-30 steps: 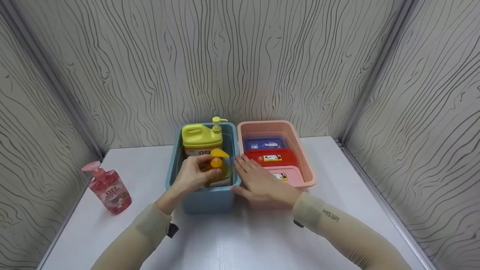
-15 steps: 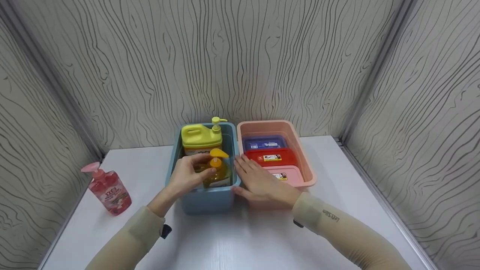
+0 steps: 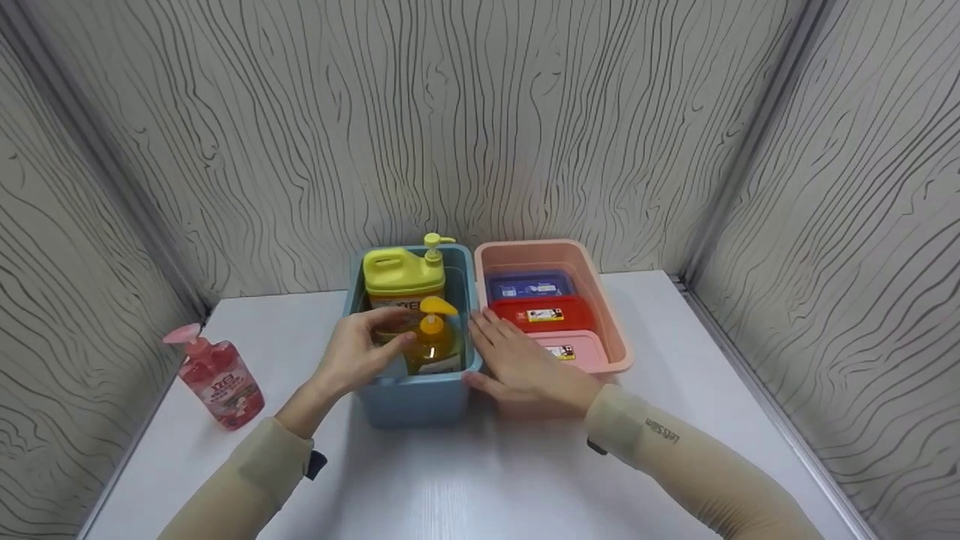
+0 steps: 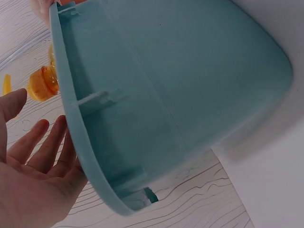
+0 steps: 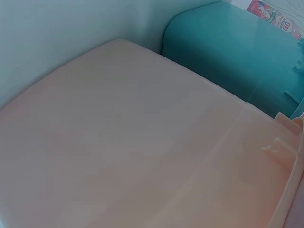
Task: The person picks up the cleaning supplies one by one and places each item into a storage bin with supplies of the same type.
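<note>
An amber pump bottle [image 3: 433,346] with an orange pump head stands in the front of the blue bin [image 3: 420,403]. Behind it in the same bin is a yellow jug [image 3: 403,279] with its own pump. Over the bin's front left part hovers my left hand [image 3: 355,352], thumb and fingers spread and apart from the bottle. The left wrist view shows this left hand [image 4: 42,175] beside the rim, nothing in its grasp. My right hand [image 3: 517,360] lies with straight fingers across the adjoining rims of the blue bin and the pink bin [image 3: 611,330].
Inside the pink bin stand a blue-lidded box [image 3: 529,285], a red-lidded box [image 3: 543,313] and a pink-lidded box [image 3: 576,346]. A pink pump bottle [image 3: 222,382] stands on the white table [image 3: 450,487] at the left. Patterned panels [image 3: 480,127] enclose the table behind and at both sides.
My left hand has let go of the amber bottle's pump and drawn back to the left. The amber bottle stays in the blue bin. My right hand keeps its place.
</note>
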`<state>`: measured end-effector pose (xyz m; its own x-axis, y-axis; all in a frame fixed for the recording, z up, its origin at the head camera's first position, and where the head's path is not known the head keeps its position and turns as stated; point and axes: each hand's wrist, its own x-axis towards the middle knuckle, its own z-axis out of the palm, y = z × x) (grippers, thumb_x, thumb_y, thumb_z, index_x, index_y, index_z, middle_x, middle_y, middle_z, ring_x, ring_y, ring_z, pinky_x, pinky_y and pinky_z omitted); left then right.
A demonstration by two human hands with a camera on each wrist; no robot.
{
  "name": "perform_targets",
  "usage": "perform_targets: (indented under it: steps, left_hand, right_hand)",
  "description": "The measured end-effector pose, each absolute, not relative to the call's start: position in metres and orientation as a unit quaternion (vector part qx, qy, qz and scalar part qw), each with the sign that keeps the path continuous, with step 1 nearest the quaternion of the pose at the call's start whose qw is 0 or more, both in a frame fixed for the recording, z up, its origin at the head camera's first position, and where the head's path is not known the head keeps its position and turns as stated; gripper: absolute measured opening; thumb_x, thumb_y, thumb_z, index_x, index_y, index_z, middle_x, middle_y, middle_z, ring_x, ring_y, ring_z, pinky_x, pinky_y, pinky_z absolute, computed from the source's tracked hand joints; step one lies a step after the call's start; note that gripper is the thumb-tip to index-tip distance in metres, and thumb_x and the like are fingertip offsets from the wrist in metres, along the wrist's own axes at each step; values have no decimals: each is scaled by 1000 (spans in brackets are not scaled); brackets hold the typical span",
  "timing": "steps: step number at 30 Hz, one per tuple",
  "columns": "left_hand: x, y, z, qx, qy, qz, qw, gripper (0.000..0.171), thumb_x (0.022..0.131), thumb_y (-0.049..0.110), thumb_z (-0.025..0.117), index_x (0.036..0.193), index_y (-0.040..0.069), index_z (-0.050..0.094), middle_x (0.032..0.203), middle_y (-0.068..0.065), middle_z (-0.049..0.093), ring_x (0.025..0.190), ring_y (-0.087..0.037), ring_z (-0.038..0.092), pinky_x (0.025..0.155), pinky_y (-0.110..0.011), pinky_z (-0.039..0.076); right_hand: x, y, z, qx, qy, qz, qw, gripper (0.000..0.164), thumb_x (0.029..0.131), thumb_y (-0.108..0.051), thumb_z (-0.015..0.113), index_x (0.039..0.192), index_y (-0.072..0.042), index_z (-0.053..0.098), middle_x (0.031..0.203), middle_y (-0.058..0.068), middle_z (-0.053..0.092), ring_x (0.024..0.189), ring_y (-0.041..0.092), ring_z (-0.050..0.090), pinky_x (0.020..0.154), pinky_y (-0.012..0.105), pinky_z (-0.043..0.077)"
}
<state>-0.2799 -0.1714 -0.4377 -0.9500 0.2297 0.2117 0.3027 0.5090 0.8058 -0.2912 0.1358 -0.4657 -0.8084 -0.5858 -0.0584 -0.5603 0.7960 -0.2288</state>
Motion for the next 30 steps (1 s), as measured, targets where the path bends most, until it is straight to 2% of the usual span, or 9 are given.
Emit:
perform_targets:
  steps: [7, 10, 17, 24, 30]
  left_hand:
    - [-277, -181, -435, -133, -888, -436, 64, 35, 105, 23, 81, 140, 18, 78, 121, -2, 82, 105, -22, 75, 95, -26, 65]
    - [-277, -187, -433, -130, -896, -417, 77, 33, 105, 24, 81, 138, 16, 79, 116, -3, 82, 99, -23, 75, 90, -23, 64]
    - [-278, -199, -434, -122, -912, -377, 109, 34, 105, 24, 80, 137, 13, 79, 120, -6, 84, 105, -22, 76, 94, -38, 67]
    - [-276, -212, -435, -98, -918, -366, 119, 40, 106, 25, 79, 142, 8, 76, 129, -14, 82, 121, -33, 75, 105, -55, 66]
    - [-273, -227, -437, -86, -924, -349, 132, 43, 107, 29, 77, 144, 8, 74, 139, -16, 80, 126, -36, 75, 108, -59, 65]
  right_hand:
    - [-292, 135, -465, -302, 946, -98, 65, 102, 107, -83, 40, 183, -23, 7, 193, -6, 0, 181, 31, 3, 146, 59, 16]
    - [-293, 134, -465, -303, 946, -94, 68, 102, 107, -81, 42, 183, -22, 7, 193, -5, 1, 181, 29, 2, 146, 57, 15]
    - [-295, 134, -465, -309, 945, -92, 66, 102, 107, -81, 41, 183, -18, 10, 193, -2, 2, 181, 30, 3, 146, 57, 15]
    - [-294, 134, -465, -301, 947, -90, 66, 104, 106, -84, 39, 183, -20, 10, 193, -4, 1, 181, 30, 2, 146, 59, 16]
    - [-291, 134, -466, -293, 949, -95, 65, 104, 105, -87, 37, 183, -25, 7, 193, -8, -1, 181, 31, 2, 146, 59, 16]
